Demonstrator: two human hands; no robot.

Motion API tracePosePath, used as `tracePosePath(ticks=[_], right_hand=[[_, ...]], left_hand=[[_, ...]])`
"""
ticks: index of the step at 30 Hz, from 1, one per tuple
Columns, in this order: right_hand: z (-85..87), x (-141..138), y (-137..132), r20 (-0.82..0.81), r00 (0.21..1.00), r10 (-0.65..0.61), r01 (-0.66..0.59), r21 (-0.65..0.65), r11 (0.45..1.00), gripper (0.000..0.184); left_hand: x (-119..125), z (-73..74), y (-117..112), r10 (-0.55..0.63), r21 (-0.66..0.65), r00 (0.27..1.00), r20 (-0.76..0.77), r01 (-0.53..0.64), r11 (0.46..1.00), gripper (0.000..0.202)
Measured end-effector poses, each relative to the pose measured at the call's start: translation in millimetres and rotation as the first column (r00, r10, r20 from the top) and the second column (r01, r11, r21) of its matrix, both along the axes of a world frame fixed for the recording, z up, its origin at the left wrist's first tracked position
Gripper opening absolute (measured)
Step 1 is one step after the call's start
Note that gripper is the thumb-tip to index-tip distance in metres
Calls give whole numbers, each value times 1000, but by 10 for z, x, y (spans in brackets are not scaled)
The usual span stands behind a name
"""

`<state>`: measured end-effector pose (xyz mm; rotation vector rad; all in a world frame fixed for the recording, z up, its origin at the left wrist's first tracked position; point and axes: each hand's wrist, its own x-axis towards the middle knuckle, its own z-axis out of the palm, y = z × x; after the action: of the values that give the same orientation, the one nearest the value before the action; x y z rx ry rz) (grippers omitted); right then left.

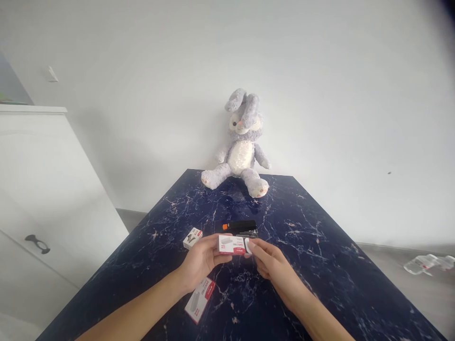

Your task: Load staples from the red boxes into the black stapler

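My left hand and my right hand hold a small white and red staple box between them, just above the dark blue marbled table. The left fingers grip its left end; the right fingertips pinch its right end. Just behind the box a black stapler with an orange end lies on the table. Another small box sits to the left of the hands, and a third white and red box lies flat under my left wrist.
A grey and white plush rabbit sits at the far table edge against the white wall. A white cabinet with a dark handle stands to the left. Clear plastic packaging lies on the floor at right.
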<state>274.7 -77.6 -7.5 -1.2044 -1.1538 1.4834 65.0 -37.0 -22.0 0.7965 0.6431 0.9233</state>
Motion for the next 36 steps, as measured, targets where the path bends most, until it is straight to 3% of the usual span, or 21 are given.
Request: tracePosePath(ticks=[4, 10, 12, 15, 18, 20, 22, 26, 30, 32, 34, 36], right_hand=[[-18, -2, 15, 63, 995, -77, 75, 42, 996, 45], [4, -14, 9, 195, 962, -192, 144, 238, 961, 39], [26, -33, -10, 210, 961, -180, 121, 266, 956, 38], [31, -14, -12, 235, 967, -100, 56, 185, 981, 39], [-40, 107, 53, 271, 941, -204, 170, 146, 975, 31], [-128, 232, 129, 291, 896, -336, 296, 171, 940, 30], [-227, 363, 212, 316, 868, -382, 330, 207, 921, 37], [-357, 553, 332, 444, 846, -295, 160, 316, 935, 56], [-315, 664, 381, 521, 823, -226, 67, 306, 950, 56], [-252, 724, 384, 621, 727, -294, 108, 319, 942, 45], [-199, 786, 372, 759, 548, -351, 109, 351, 930, 32], [-179, 834, 351, 859, 403, -315, 40, 327, 944, 27]], left_hand=[[-15, 44, -42, -93, 56, 994, 49, 90, 994, 40], [-1, 33, -59, -74, 151, 983, -166, 100, 984, 43], [6, 33, -55, -54, 192, 977, -207, 94, 977, 44], [-1, 41, -34, -10, 300, 961, -275, 95, 949, 42], [-23, 43, -14, 99, 466, 876, -472, 153, 871, 31], [-34, 40, -6, 257, 598, 780, -571, 181, 781, 24], [-43, 39, 2, 410, 707, 701, -584, 191, 681, 18], [-66, 50, 38, 580, 804, 601, -550, 195, 561, 18], [-100, 39, 85, 624, 809, 530, -575, 249, 533, 20], [-112, 15, 94, 634, 807, 504, -586, 291, 513, 20], [-120, -20, 90, 650, 808, 480, -589, 336, 485, 20], [-122, -57, 81, 663, 805, 458, -591, 379, 456, 20]])
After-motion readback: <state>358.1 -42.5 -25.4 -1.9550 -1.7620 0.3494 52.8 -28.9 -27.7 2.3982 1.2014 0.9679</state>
